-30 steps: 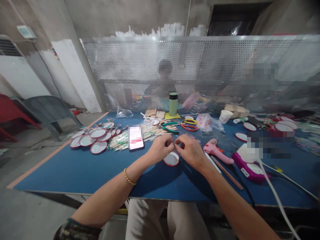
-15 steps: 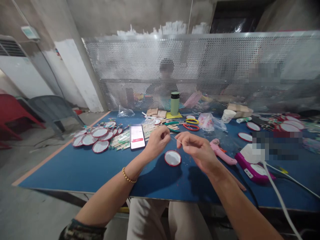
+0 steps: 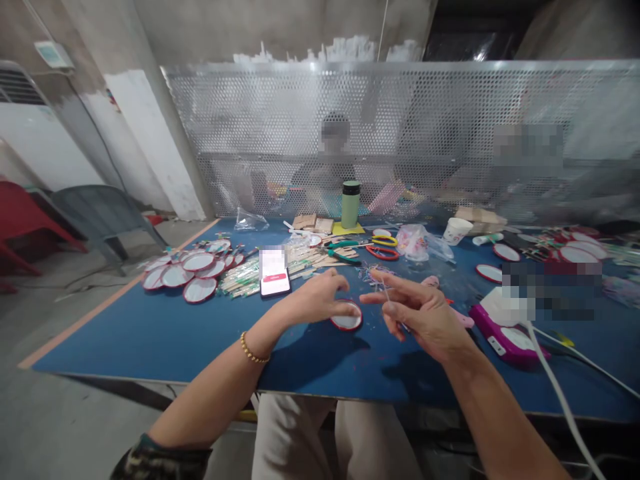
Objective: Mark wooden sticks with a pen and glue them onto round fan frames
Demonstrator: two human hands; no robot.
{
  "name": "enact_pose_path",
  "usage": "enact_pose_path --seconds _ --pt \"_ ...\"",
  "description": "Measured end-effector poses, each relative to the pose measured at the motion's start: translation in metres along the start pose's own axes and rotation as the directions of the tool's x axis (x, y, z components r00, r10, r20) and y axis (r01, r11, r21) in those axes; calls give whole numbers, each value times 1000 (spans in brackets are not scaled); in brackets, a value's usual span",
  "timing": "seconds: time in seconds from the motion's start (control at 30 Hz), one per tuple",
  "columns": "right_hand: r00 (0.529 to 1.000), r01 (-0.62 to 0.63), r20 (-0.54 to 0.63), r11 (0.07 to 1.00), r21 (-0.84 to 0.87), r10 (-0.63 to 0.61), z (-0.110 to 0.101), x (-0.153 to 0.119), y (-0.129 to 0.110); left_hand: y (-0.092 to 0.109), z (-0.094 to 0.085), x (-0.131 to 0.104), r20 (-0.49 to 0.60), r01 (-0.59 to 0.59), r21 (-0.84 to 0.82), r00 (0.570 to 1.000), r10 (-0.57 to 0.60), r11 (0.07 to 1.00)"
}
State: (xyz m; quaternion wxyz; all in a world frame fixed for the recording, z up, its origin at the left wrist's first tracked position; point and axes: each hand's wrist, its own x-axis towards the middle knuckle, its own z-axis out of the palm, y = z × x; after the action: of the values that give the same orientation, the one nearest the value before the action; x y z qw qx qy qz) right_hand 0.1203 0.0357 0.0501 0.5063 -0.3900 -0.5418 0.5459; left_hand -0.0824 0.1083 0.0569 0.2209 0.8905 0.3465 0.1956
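A small round white disc with a red rim lies flat on the blue table in front of me. My left hand is open at its left side, thumb reaching over the disc and fingers apart; whether it touches the disc I cannot tell. To the right, my right hand pinches a thin pale strand between thumb and fingers, above the table. Behind this hand lies a small heap of thin purplish strands. A pink glue gun is partly hidden by my right hand.
Left stand a phone, wrapped sticks and a pile of red-rimmed discs. Pliers, a green bottle and a paper cup are farther back. A purple power strip with cables sits right. Behind a perforated screen is a person.
My hands have moved apart from close together. The left has opened and come down toward the disc; the right has shifted right and lower, still pinching the strand.
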Motion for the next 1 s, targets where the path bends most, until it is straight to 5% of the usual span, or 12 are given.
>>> enact_pose_path --seconds 0.2,0.4,0.73,1.0 --pt "993 -113 17 981 -158 117 -2 -11 14 -7 15 -3 121 168 264 971 -205 950" --pt "990 -124 -97 956 -267 101 -8 -2 32 2 9 -3 182 71 190 977 -106 979" --pt "978 -85 -211 921 -380 3 -8 2 26 22 -3 -8 31 -99 -11 995 100 995" --pt "991 -75 -132 945 -317 34 -2 -1 20 27 -5 -10 108 -96 -124 988 109 988"
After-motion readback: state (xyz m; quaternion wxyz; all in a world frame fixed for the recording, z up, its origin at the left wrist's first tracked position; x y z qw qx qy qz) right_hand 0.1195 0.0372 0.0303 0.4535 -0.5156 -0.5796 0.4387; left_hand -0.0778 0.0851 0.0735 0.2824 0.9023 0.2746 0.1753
